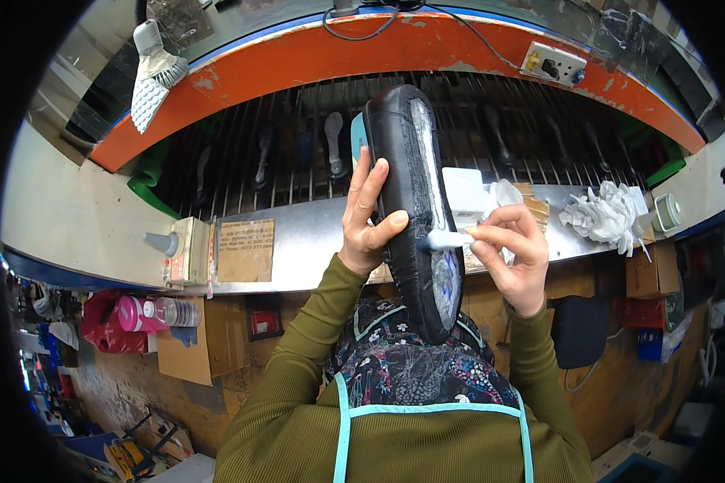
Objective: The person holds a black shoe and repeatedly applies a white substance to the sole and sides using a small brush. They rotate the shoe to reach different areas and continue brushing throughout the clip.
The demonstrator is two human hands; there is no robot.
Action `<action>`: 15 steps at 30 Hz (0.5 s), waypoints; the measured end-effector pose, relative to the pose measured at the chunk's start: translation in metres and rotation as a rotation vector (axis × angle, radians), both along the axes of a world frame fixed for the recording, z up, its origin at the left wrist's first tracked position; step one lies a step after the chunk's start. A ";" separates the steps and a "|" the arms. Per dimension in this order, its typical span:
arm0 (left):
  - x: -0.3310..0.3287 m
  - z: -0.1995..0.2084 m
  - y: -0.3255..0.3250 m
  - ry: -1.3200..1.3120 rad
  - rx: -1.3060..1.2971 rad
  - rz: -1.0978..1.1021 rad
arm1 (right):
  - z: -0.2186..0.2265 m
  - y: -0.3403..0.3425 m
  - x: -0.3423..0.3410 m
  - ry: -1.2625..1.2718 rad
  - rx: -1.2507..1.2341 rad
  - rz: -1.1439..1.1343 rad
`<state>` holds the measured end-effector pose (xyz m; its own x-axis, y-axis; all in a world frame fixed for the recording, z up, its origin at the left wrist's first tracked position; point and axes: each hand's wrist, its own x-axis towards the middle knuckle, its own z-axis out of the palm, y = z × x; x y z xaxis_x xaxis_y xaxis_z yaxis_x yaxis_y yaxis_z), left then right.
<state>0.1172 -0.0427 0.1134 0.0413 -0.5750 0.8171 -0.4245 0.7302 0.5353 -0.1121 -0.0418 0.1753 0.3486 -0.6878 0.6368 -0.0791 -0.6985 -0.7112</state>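
A black leather shoe upper (393, 153) is stretched over a last, with a bit of the teal last (358, 138) showing at its upper left. It is tilted on end in front of me, and a pale whitish strip runs along its underside. My left hand (366, 224) grips the upper's left side, thumb across the black leather. Between the thumb and fingers of my right hand (515, 253) is a small brush (451, 239) with a white handle. Its bluish-white tip touches the upper beside the pale strip.
Beyond the metal ledge (298, 271), a rack of dark bars carries several soles, one of them grey (334, 143). On the ledge are cardboard (246, 251), a white box (463, 190) and crumpled white tissue (608, 216). An orange beam (298, 60) crosses the back.
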 end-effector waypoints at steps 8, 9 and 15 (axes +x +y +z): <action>-0.005 -0.002 -0.016 -0.113 -0.268 0.103 | -0.015 0.015 0.004 -0.115 0.268 -0.265; -0.005 -0.003 -0.016 -0.127 -0.270 0.128 | -0.016 0.020 0.004 -0.130 0.343 -0.223; -0.002 -0.011 -0.016 -0.172 -0.233 0.227 | -0.021 0.057 -0.012 -0.121 0.464 -0.189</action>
<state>0.1154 -0.0589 0.1021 -0.0029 -0.3645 0.9312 -0.6591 0.7010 0.2723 -0.1239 0.0153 0.1539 0.1332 -0.9513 0.2782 -0.0714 -0.2891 -0.9546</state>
